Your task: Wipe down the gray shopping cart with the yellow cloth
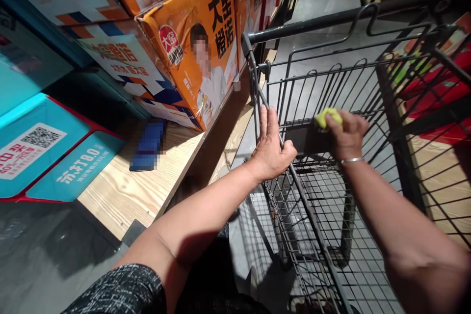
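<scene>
A dark metal shopping cart (305, 206) fills the right half of the head view. My left hand (271, 149) rests on the cart's near side rail, its thumb hooked over the bar and two fingers stretched forward along it. Over the cart basket, my right hand (348, 132) pinches a crumpled yellow-green cloth (328, 118), near a dark panel (309, 138) inside the cart. A bracelet circles the right wrist.
Orange drink cartons (187, 54) are stacked at the upper left on a wooden shelf (169, 162). A blue item (147, 144), partly pixelated, lies on that shelf. Teal boxes (73, 157) stand at the left. Red packages (437, 103) show beyond the cart.
</scene>
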`<action>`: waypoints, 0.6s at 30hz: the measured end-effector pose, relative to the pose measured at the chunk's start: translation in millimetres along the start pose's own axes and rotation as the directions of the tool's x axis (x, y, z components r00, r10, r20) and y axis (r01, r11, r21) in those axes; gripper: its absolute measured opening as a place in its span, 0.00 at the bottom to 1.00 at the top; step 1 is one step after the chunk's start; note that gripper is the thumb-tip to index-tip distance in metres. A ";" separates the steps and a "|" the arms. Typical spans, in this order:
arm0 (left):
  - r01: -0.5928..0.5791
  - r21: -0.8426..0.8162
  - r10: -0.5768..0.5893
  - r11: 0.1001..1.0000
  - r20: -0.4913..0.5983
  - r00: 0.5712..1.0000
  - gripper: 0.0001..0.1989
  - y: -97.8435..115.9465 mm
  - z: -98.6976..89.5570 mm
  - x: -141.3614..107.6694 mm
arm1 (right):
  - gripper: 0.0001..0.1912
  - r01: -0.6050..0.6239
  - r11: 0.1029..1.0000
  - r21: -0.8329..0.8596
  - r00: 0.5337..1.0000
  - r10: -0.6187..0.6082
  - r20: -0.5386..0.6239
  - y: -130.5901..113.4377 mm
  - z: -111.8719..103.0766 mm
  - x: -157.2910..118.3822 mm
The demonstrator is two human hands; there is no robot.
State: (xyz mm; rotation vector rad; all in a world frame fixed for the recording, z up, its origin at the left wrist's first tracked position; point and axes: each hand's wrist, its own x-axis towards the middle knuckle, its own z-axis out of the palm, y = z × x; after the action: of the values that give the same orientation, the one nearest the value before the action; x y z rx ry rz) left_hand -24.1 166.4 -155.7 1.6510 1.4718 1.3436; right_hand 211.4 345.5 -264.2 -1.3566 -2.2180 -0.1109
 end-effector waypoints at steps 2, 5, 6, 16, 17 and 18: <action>-0.016 0.014 0.016 1.000 -0.004 1.000 0.54 -1.6 0.8 0.0 | 0.22 -0.067 0.998 0.015 0.986 0.064 0.155 3.6 19.4 -63.9; -0.042 0.037 0.042 0.998 -0.005 0.999 0.54 -4.2 0.4 0.5 | 0.23 -0.213 0.977 0.010 0.897 0.192 0.398 20.2 35.7 -129.3; -0.049 0.041 0.050 0.998 -0.003 0.999 0.53 -5.1 -0.5 1.0 | 0.23 -0.260 0.965 -0.004 0.858 0.233 0.457 26.9 36.9 -138.1; -0.056 0.030 0.056 0.998 0.009 0.998 0.51 -21.5 -15.7 15.5 | 0.21 -0.412 0.900 -0.145 0.805 0.434 0.404 47.1 -48.4 3.2; -0.060 0.031 0.059 0.998 0.011 0.998 0.51 -22.9 -16.2 16.2 | 0.21 -0.377 0.918 -0.121 0.864 0.396 0.311 46.4 -59.0 22.7; -0.065 0.033 0.065 0.997 0.016 0.998 0.51 -24.1 -16.7 16.4 | 0.23 -0.320 0.943 -0.089 0.919 0.332 0.213 45.6 -67.9 41.4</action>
State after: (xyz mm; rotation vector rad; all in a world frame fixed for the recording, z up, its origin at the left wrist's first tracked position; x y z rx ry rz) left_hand -50.6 184.4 -165.9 1.7404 1.4514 1.3454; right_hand 262.3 378.4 -195.5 -1.8280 -2.1405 0.1137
